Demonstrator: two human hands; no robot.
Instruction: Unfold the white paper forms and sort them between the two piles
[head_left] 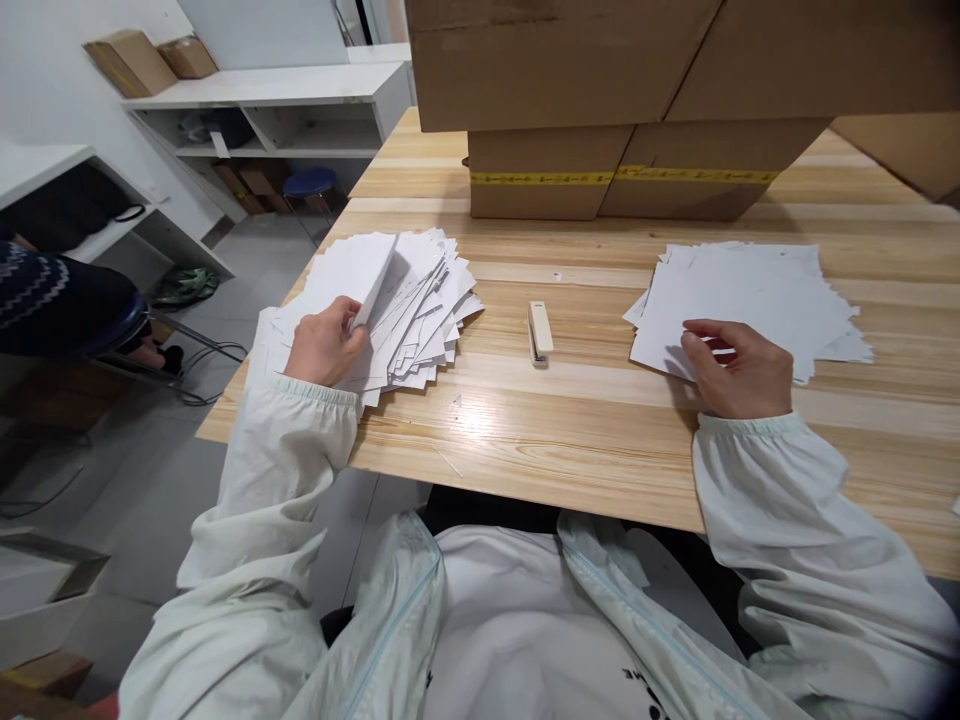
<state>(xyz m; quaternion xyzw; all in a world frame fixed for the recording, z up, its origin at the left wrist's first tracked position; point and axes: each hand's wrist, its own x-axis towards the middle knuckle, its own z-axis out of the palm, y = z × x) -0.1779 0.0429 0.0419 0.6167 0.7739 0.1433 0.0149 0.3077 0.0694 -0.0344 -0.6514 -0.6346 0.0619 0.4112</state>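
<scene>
And there it was: your left hand (326, 343) had a sheet (377, 282) pinched between thumb and fingers, one edge tipped up off the left stack (441, 345). Over on the other side, your right hand (739, 370) hung at the near edge of the right stack (750, 300), fingers loosely curled, thumb and forefinger almost meeting; whether they gripped any paper, I couldn't tell. Between the stacks on the table (585, 430) stood the stapler (539, 330), no hand near it. By my reading, you were mid-lift, and the next move called for freeing that sheet cleanly without dragging its fanned-out neighbours. Hard to call, though: your left fingertips were partly hidden, so a single sheet or several was anyone's guess, the print was too small to read, and the cardboard boxes (570, 65) behind ran out of view at the top.
</scene>
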